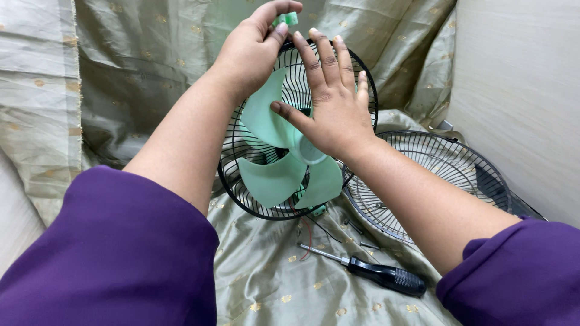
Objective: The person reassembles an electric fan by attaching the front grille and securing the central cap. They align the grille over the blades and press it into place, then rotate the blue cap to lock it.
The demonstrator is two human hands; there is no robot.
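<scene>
— Nearest the body, what lay on the cloth?
— Only a screwdriver [376,273]. Beyond it the fan [290,151] stood tilted; right hand [332,102] pressed open on its blades, left hand [254,48] farther up, pinching a green clip [289,18] at the rim.

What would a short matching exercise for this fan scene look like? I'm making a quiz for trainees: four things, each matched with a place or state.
Things:
1. left hand
2. right hand
3. screwdriver
4. loose grille

Places or states:
A. lies flat on the cloth, nearest the camera
B. lies on the cloth, right of the fan
C. grips the top rim of the cage
D. rests spread over the green blades

Pairs: 1-C, 2-D, 3-A, 4-B
</scene>
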